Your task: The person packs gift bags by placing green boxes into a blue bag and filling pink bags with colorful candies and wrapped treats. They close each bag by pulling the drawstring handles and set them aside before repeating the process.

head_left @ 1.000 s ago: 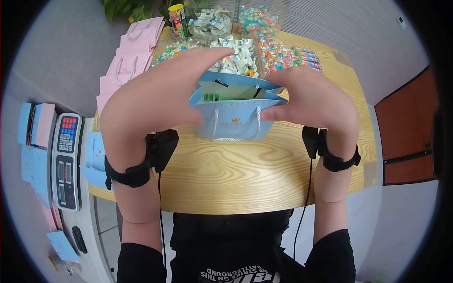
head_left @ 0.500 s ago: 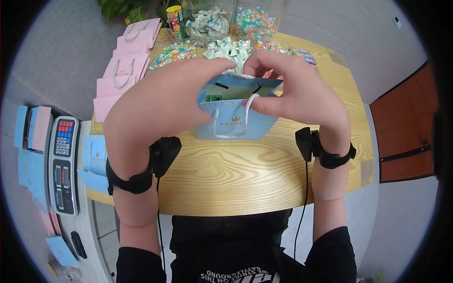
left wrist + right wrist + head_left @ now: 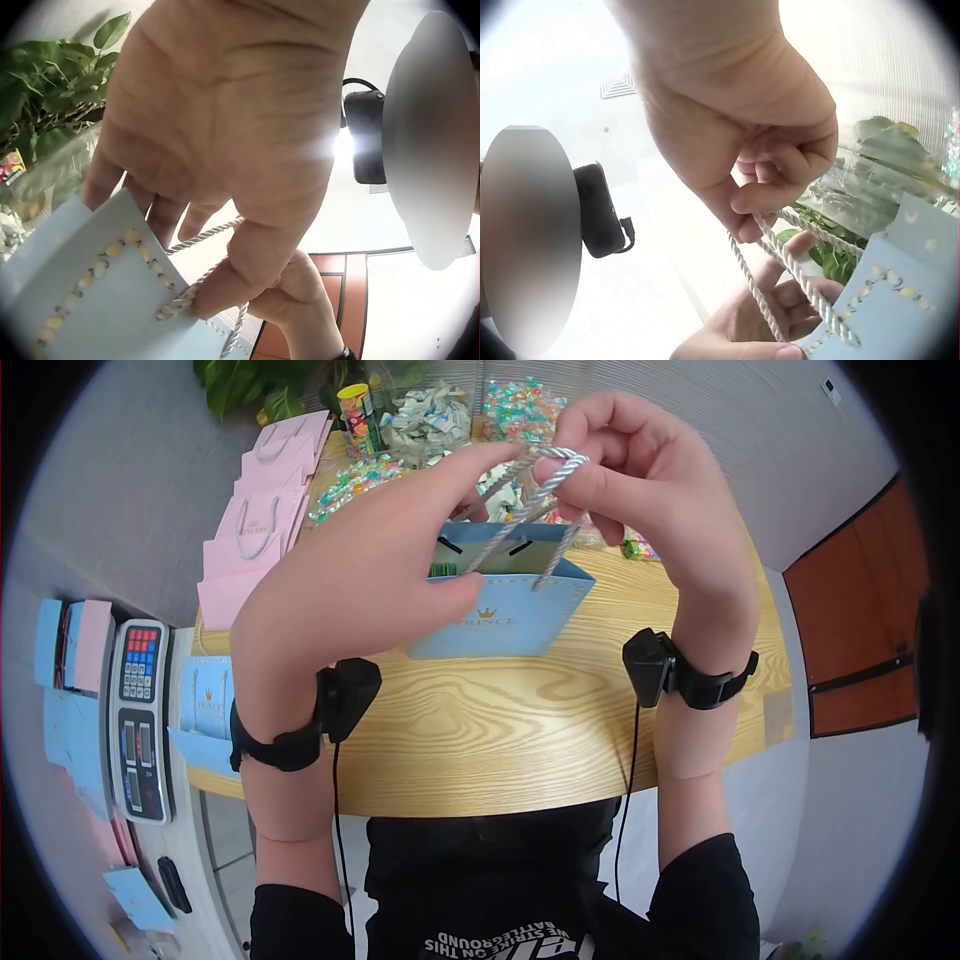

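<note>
A light blue paper gift bag [image 3: 500, 625] printed "PRINCE" with a gold crown stands upright on the table, its top spread. Something green [image 3: 443, 569] shows inside at its left end. Raised above the bag, my right hand [image 3: 640, 475] pinches the white rope handles [image 3: 799, 274] between thumb and fingertips, pulling them upward to the right. My left hand [image 3: 365, 560] spans the bag's left end in a wide curve, thumb across the front panel and fingers on the far side. In the left wrist view its thumb [image 3: 225, 289] touches the rope close to the rim.
Heaps of wrapped sweets [image 3: 355, 490] and tubs of candy [image 3: 425, 420] stand at the back, beside a yellow-lidded canister [image 3: 358, 420]. Pink gift bags [image 3: 255, 540] line the left edge. Another blue bag [image 3: 207, 700] and a scale [image 3: 140, 720] are at the left; a plant [image 3: 265, 385] is behind.
My right hand has left the bag's right side, caught the rope handles and lifted them up. My left thumb has shifted rightward across the front panel. The bag stays roughly in place.
</note>
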The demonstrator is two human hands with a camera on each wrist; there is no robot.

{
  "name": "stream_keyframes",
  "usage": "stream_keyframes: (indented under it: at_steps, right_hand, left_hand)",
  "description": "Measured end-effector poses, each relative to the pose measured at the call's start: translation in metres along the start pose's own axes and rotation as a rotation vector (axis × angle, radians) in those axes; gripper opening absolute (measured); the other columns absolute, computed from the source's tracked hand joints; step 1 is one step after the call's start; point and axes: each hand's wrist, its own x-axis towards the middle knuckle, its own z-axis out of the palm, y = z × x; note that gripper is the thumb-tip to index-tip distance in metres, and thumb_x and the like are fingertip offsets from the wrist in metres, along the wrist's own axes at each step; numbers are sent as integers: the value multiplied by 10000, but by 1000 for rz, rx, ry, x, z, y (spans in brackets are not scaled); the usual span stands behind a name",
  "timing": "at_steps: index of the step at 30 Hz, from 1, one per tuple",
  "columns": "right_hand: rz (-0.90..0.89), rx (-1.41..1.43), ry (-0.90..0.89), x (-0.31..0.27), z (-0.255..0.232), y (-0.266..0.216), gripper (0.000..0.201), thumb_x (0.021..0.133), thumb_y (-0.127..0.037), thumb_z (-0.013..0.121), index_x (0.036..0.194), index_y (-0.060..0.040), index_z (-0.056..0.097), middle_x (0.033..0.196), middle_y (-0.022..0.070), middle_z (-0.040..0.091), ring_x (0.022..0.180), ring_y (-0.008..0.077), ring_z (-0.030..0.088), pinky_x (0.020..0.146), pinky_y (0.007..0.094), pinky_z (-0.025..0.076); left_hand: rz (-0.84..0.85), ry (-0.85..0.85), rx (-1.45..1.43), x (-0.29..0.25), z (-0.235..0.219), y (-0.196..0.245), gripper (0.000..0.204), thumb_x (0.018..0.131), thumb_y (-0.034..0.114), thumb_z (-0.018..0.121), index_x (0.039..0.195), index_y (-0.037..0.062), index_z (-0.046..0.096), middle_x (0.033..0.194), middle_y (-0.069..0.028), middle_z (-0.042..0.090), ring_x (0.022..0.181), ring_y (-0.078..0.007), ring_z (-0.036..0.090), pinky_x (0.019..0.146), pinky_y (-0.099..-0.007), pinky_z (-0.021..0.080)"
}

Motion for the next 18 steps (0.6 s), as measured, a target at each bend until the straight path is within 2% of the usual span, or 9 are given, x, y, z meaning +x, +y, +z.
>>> stream_keyframes:
  at_steps: [2, 5, 6, 7, 11, 14, 15, 17, 18]
  right_hand:
    - [-31, 80, 28, -2, 1, -1, 164, 799, -118, 685, 857, -39, 553, 687, 4, 597, 556, 7, 515, 432, 140, 334]
    - [-80, 132, 15, -4, -5, 1, 181, 797, -148, 678, 915, -35, 600, 744, 37, 613, 636, 62, 565, 525, 190, 430]
    - [-22, 241, -3, -4, -9, 0, 276, 816, -96, 631, 1065, -30, 532, 753, 38, 610, 589, 59, 554, 494, 187, 429]
    - [34, 349, -22, -5, -13, -1, 398, 836, -45, 583, 1215, -24, 464, 761, 39, 606, 542, 56, 543, 463, 184, 428]
    - [-36, 282, 132, -16, -13, -16, 413, 822, 6, 540, 1225, -10, 452, 724, 7, 557, 538, 46, 507, 452, 184, 411]
    - [98, 163, 65, -28, -31, -35, 427, 807, 19, 531, 1226, 1, 450, 706, 2, 532, 534, 48, 494, 453, 193, 403]
    - [97, 303, -18, -33, -39, -40, 434, 803, 20, 532, 1228, 4, 448, 706, 5, 528, 533, 52, 496, 454, 194, 401]
    - [85, 447, -88, -41, -47, -40, 440, 798, 20, 533, 1230, 6, 446, 706, 8, 524, 533, 56, 498, 456, 195, 398]
    - [50, 295, 40, -42, -46, -38, 436, 795, 20, 530, 1224, 8, 451, 716, 13, 527, 544, 62, 506, 479, 196, 409]
  left_hand:
    - [180, 50, 14, 2, 6, -11, 710, 692, 90, 670, 1340, 88, 382, 1028, -100, 553, 920, -211, 540, 813, -325, 451]
    - [253, 97, 30, 2, 11, -11, 715, 688, 118, 704, 1331, 71, 394, 1070, -111, 563, 966, -218, 535, 854, -329, 436]
    - [259, 87, 33, 0, 12, -11, 715, 688, 118, 704, 1331, 71, 394, 1070, -111, 563, 966, -218, 535, 854, -329, 436]
    - [222, 62, 89, -2, 13, -11, 721, 679, 131, 723, 1321, 58, 404, 1090, -121, 568, 967, -226, 542, 855, -330, 439]
    - [59, -112, 177, 5, 16, -9, 735, 657, 150, 764, 1302, 39, 429, 1118, -152, 580, 956, -240, 560, 858, -325, 444]
    - [33, -152, 209, 9, 18, 5, 707, 665, 128, 763, 1290, 31, 446, 1101, -147, 586, 941, -231, 565, 856, -323, 448]
    - [49, -167, 216, 9, 21, 7, 707, 665, 128, 763, 1290, 31, 446, 1101, -147, 586, 941, -231, 565, 856, -323, 448]
    - [58, -35, 22, 9, 30, 8, 724, 686, 98, 749, 1323, 48, 409, 1118, -126, 579, 957, -217, 560, 862, -324, 447]
    - [70, -45, 32, 11, 34, 10, 724, 686, 98, 749, 1323, 48, 409, 1118, -126, 579, 957, -217, 560, 862, -324, 447]
